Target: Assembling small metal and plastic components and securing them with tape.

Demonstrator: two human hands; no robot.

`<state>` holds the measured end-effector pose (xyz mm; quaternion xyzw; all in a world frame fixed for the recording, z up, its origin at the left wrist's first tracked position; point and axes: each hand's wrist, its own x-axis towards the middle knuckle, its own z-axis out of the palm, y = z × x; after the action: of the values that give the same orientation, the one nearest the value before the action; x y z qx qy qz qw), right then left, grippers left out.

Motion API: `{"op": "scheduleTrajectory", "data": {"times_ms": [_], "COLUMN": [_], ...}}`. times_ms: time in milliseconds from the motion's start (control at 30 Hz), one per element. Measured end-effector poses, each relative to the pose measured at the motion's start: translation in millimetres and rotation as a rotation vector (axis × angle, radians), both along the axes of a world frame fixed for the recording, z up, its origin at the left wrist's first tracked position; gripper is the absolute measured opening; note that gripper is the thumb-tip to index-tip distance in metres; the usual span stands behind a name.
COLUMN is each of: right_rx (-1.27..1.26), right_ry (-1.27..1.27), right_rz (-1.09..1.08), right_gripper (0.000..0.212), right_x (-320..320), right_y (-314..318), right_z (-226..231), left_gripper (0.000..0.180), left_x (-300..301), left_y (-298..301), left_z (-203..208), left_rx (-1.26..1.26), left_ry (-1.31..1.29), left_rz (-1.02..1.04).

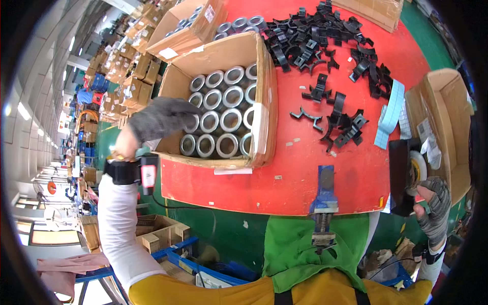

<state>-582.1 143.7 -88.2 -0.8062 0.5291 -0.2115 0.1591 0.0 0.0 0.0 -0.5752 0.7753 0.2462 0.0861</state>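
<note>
My left hand (165,119), in a dark grey glove, reaches over the left wall of an open cardboard box (265,109). Its fingertips are at a metal tube (191,123) in the left part of the box; blur and the hand itself hide whether they grip it. Several rows of such silver tubes stand upright in there, their round openings facing up. On the right, my right hand (434,209) wears a grey glove with bare fingertips. Thumb and finger are apart beside a black holder (401,178) with a pale disc (419,169), and nothing shows between them.
A heap of black clip-like brackets (310,43) covers the far part of the red table (223,188). A blue vise (325,190) is fixed at the near edge. Light-blue strips (390,114) lie beside an open carton (457,101) on the right. More tubes stand behind the box.
</note>
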Motion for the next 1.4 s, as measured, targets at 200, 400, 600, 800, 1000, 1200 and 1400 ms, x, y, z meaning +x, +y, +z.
{"op": "scheduleTrajectory", "data": {"times_ms": [200,400,600,800,1000,1200,1400], "right_rx": [-0.169,-0.18,-0.082,0.045,0.054,0.051,0.081], "right_ry": [0.077,0.134,0.172,0.101,0.086,0.123,-0.078], "right_rz": [0.23,0.04,-0.312,-0.424,-0.455,-0.406,-0.165], "right_gripper": [0.031,0.029,0.026,0.022,0.024,0.024,0.023], "right_x": [42,36,10,14,26,30,48], "right_y": [39,90,140,143,141,134,100], "right_z": [-13,-20,-53,-71,-70,-66,-65], "left_gripper": [0.027,0.031,0.034,0.038,0.026,0.036,0.044], "left_x": [78,52,61,30,12,13,44], "left_y": [29,-27,-87,-86,-75,-67,-46], "left_z": [-18,-58,-114,-132,-148,-132,2], "left_rx": [-0.253,-0.039,0.156,-0.047,-0.123,-0.261,-0.513], "left_ry": [-0.204,-0.466,-0.351,-0.242,-0.569,-0.681,-0.106], "left_rz": [-0.513,-0.299,-0.531,-0.641,-0.635,-0.673,-0.33]}}
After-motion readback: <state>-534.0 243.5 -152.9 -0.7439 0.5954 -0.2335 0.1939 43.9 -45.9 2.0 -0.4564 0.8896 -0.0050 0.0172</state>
